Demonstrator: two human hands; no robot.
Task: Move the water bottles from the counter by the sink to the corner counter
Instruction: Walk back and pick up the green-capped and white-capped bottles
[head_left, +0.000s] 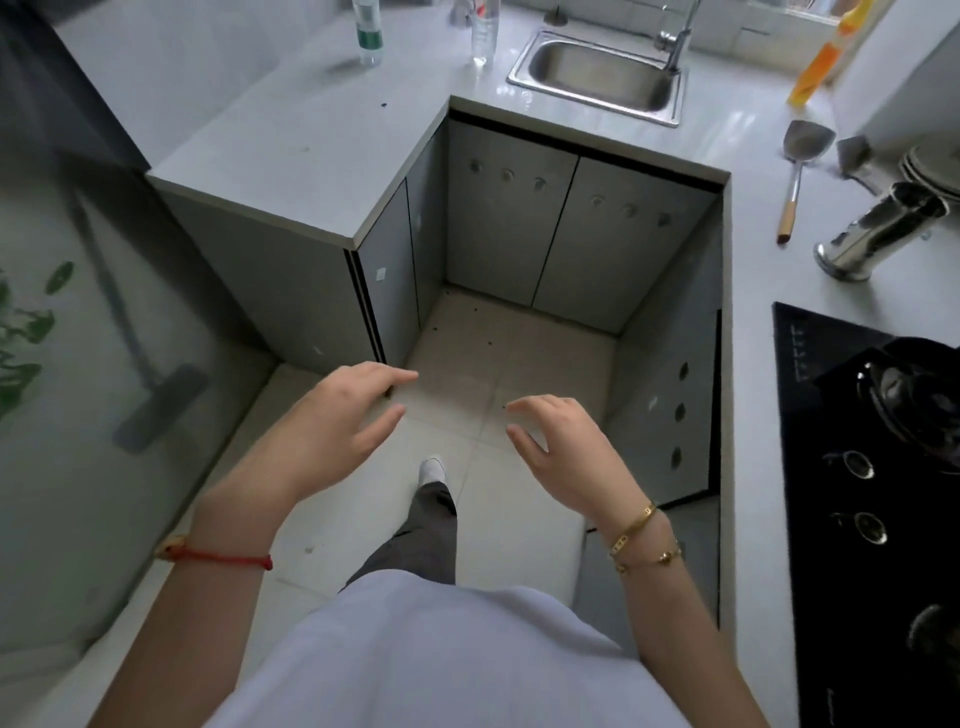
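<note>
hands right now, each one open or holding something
Left hand: open, fingers loosely curled, holding nothing.
Right hand: open, fingers loosely curled, holding nothing.

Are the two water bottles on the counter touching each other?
Apart. The head view shows the green-labelled bottle and the clear bottle standing upright with a wide strip of bare counter between them.
</note>
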